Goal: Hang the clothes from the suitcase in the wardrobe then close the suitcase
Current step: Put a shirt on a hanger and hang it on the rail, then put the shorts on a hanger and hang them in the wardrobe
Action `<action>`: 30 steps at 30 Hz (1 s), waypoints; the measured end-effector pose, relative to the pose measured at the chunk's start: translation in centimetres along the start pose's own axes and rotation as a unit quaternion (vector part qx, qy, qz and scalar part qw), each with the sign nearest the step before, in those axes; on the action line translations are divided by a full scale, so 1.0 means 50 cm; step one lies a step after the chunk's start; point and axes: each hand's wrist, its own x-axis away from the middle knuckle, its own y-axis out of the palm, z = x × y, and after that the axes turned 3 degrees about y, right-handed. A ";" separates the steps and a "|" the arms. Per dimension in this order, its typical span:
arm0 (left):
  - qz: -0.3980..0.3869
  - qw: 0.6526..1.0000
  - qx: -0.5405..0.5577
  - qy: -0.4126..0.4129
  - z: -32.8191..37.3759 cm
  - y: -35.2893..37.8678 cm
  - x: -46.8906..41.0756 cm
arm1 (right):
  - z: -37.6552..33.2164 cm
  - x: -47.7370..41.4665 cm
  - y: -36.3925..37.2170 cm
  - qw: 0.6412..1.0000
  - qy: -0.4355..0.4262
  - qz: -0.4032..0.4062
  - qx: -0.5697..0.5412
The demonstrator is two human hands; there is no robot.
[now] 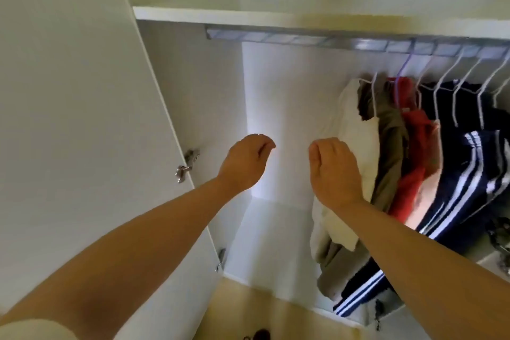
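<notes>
Hands inside the wardrobe (278, 91).
Left hand (245, 164) and right hand (335, 171) loosely curled, empty; clothes (392, 132) hang at two o'clock.

The wardrobe door (82, 91) and shelf (220, 15) are smooth white board, faintly glossy. The hanging rail (303, 40) and the hinge (185, 165) are bright metal, both shiny. The hangers (438, 91) look like thin white-coated wire. The cream garment (356, 130) is soft matt cloth; the navy striped jacket (474, 163) is a slicker fabric.

Bare forearms, left hand (245, 163) and right hand (335, 171) uncovered; a cream sleeve edge (33, 330) shows on the left upper arm.
</notes>
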 end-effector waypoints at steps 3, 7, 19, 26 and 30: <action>0.034 0.994 -0.089 -0.059 -0.057 -0.122 0.222 | -0.126 0.077 0.056 0.989 -0.101 -0.059 -0.095; 0.112 0.972 -0.185 -0.095 -0.065 -0.287 0.517 | -0.345 0.205 0.099 0.945 -0.195 -0.199 -0.169; 0.255 0.818 -0.244 -0.455 -0.094 -0.508 1.147 | -0.875 0.606 0.133 0.767 -0.505 -0.311 -0.242; 0.180 0.743 -0.170 -0.622 -0.268 -0.523 1.382 | -1.050 0.740 0.287 0.717 -0.553 -0.410 -0.107; 0.116 0.730 -0.127 -0.662 -0.435 -0.547 1.443 | -1.162 0.777 0.396 0.688 -0.534 -0.491 -0.005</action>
